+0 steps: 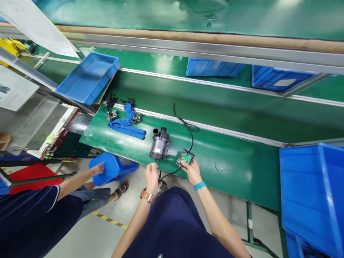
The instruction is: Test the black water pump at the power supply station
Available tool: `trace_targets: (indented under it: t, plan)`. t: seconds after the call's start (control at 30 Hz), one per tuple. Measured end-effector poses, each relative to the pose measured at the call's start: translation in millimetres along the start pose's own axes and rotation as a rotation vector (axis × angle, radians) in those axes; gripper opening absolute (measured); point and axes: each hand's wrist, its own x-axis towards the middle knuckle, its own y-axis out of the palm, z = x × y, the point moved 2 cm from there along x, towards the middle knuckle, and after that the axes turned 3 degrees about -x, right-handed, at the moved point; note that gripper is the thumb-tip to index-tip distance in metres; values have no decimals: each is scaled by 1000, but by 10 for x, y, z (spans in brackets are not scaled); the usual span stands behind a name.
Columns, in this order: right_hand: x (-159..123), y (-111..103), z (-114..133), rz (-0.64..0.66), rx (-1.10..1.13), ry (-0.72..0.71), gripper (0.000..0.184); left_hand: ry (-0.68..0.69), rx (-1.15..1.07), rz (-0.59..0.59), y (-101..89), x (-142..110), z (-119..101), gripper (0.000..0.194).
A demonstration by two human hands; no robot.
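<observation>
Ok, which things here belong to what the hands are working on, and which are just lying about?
In use: the right hand holding a black box with a green circuit board; the left hand near a black cable; a black pump.
Lying about: a blue cloth strip, small wired coil parts, a blue plastic tray.

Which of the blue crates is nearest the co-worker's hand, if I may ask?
The crate below the green belt, lower left, under the co-worker's hand; the others sit farther off.
</observation>
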Motion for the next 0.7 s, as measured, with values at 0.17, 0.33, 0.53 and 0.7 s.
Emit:
trace_targets:
  t: [0.17, 0.33, 0.53, 0.7]
  plan:
    - [436, -265, 86, -83, -81, -19, 54, -117, 59, -151, -328, 371, 159, 13]
    - [679, -327, 103, -206, -375, -79, 65, -289, 120, 121, -194, 209, 656, 20]
    - [133, -432, -153, -305, -601, -140, 82, -317, 7, 185, -313, -166, 826, 31]
    - [-622, -277, -1127, 59, -495, 229, 81, -340, -137, 193, -432, -481, 672, 54]
